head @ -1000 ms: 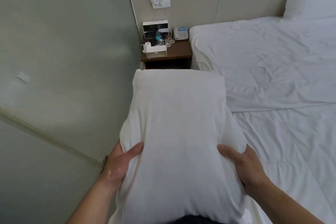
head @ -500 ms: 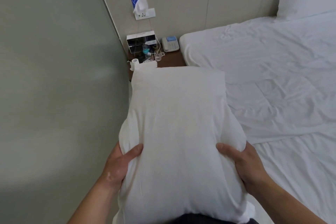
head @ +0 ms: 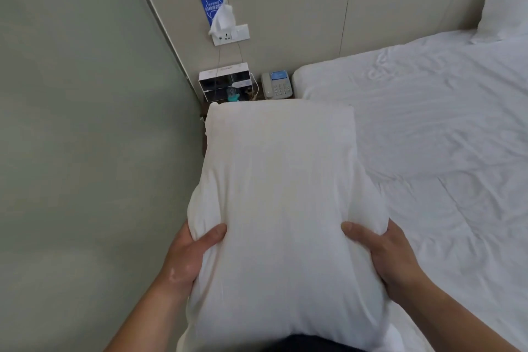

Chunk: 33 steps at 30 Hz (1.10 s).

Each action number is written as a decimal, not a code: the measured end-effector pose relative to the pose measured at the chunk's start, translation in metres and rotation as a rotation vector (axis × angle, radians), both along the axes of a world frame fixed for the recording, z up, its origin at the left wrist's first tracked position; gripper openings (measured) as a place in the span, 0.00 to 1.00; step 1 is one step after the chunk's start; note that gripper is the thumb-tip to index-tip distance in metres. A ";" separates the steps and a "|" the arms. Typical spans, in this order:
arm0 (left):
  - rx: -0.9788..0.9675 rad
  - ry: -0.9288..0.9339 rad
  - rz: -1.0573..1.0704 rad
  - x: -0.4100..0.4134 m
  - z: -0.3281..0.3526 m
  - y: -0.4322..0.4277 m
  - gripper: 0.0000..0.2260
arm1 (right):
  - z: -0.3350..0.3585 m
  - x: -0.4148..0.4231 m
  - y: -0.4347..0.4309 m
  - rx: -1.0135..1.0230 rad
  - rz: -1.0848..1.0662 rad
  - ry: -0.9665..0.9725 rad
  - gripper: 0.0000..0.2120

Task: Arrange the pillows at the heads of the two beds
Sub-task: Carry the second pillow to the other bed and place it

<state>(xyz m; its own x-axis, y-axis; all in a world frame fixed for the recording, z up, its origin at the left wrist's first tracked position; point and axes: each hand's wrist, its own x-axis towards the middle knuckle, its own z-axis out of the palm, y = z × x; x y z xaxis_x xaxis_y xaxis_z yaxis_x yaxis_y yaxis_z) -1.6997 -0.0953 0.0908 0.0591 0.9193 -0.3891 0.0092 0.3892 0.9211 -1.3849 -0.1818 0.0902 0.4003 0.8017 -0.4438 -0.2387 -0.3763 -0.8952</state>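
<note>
Carried closer to the phone [head: 277,86] and bed [head: 428,123], pillow [head: 281,208] clenched at both sides by left hand [head: 185,254] and right hand [head: 391,257] grip.

Up at twelve o'clock, a blue sign [head: 211,8] on the wall carries white characters, too blurred to read, and a white tissue [head: 222,19] covers its right side. Just right of that, the telephone [head: 277,85] shows a keypad and a small blue screen, neither legible. Nothing else bears writing.
</note>
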 end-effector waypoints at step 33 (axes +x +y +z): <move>-0.116 -0.036 -0.581 0.201 -0.024 0.474 0.40 | -0.019 0.109 0.325 -0.074 -0.569 -0.050 0.19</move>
